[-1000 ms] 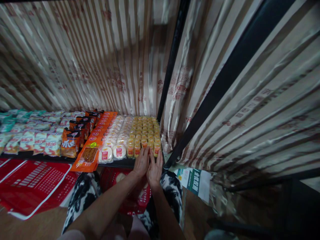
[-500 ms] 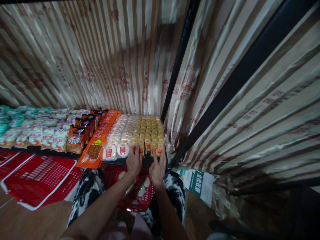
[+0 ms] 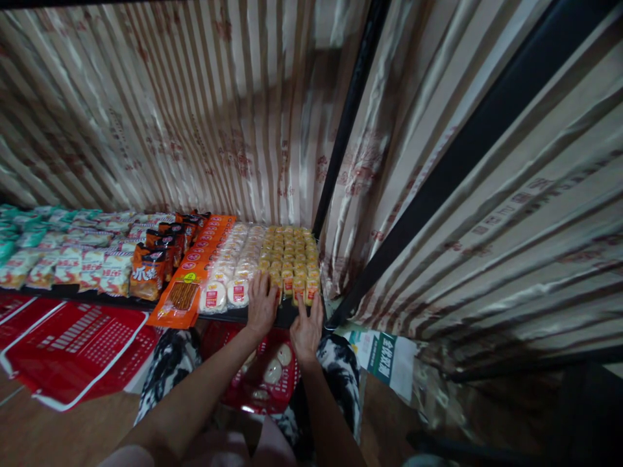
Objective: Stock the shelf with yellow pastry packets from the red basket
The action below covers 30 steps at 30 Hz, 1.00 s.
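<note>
My left hand lies at the front left of the rows of small yellow wrapped snacks, its fingers spread and touching the front packets. It covers part of those packets. Beside it, my right hand reaches to the right front corner of the same rows, with its fingers stretched out against the packets. Neither hand grips anything that I can see. Round white wrapped crackers stand in rows just left of my left hand. Below my hands, a red basket between my knees holds several round white packets.
An orange snack bag, dark orange packets and white packets fill the shelf leftward. Another red basket lies lower left. A dark post and bar stand before a striped curtain.
My left hand has shifted slightly, its fingers now higher and more spread over the front packets. My right hand has barely moved.
</note>
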Motion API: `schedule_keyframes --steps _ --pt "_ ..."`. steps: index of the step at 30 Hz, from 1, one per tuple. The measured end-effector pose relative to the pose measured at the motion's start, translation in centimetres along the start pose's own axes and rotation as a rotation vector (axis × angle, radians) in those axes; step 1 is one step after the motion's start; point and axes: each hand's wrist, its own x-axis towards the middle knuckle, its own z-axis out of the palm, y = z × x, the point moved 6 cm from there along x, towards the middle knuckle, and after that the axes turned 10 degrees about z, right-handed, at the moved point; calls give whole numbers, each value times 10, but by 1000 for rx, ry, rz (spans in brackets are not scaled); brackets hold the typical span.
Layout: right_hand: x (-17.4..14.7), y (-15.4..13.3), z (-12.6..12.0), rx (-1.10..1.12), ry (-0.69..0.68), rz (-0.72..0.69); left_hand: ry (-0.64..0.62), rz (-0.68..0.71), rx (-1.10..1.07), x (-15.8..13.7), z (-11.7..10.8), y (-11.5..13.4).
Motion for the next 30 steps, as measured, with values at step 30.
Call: schedule_keyframes --steps 30 --pt "1 -2 -4 3 -9 4 -107 87 -186 33 -2 1"
